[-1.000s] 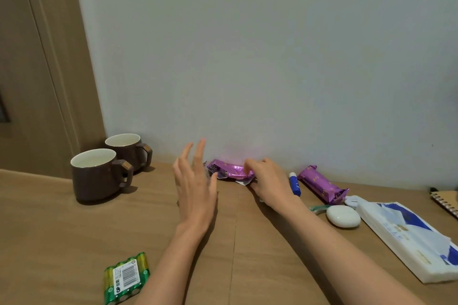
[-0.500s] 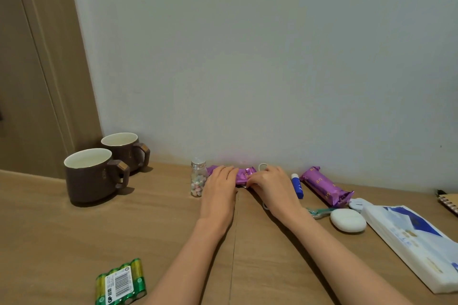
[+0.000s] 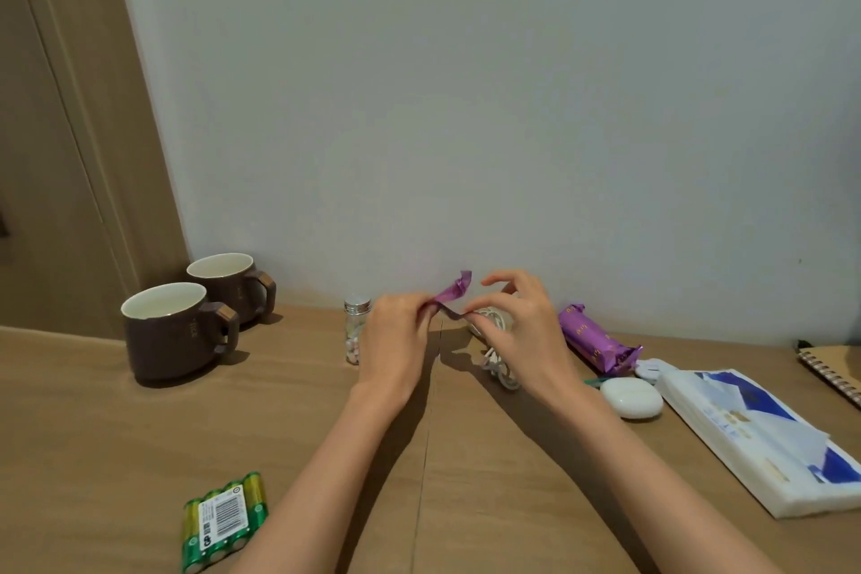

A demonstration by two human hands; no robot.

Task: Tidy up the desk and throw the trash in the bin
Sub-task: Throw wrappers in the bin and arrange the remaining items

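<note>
An empty purple wrapper [image 3: 451,295] is lifted off the wooden desk [image 3: 140,424] near the back wall. My left hand [image 3: 396,340] pinches its left end. My right hand [image 3: 522,331] pinches its lower right end with thumb and finger, the other fingers spread above. A coiled white cable [image 3: 499,364] lies on the desk under my right hand, partly hidden. A full purple snack bar [image 3: 596,340] lies to the right.
Two brown mugs [image 3: 177,331] stand at the back left. A small glass bottle of pills [image 3: 355,331] is just left of my left hand. A battery pack [image 3: 223,522] lies front left. A white case [image 3: 631,396], tissue pack [image 3: 764,438] and notebook [image 3: 834,368] sit at right.
Both hands closed on the purple wrapper and raised it off the desk, uncovering the white cable. The camera has moved closer.
</note>
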